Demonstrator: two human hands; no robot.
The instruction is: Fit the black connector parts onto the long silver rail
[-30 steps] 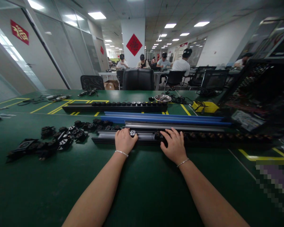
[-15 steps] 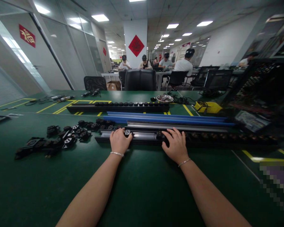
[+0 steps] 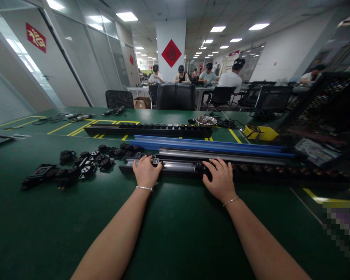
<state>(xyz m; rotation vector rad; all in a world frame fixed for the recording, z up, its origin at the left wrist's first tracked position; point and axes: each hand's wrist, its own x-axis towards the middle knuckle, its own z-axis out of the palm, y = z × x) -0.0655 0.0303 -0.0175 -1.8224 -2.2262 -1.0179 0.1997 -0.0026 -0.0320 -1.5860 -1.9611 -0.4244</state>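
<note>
A long black power-strip rail (image 3: 177, 168) lies across the green table in front of me. My left hand (image 3: 146, 173) is closed on a small black socket module (image 3: 155, 161) resting on the rail's silver channel near its left end. My right hand (image 3: 219, 179) rests on the rail further right, fingers curled over the black sockets set into it. More sockets (image 3: 268, 170) fill the rail to the right.
Several loose black socket modules (image 3: 76, 165) lie in a heap left of the rail. Behind it are a silver rail, blue strips (image 3: 210, 146), another black strip (image 3: 148, 130), a metal bowl (image 3: 205, 121) and a yellow box (image 3: 261, 133). People sit at desks beyond.
My left hand has slid the socket module a little to the left along the rail. The right hand has kept its place on the rail.
</note>
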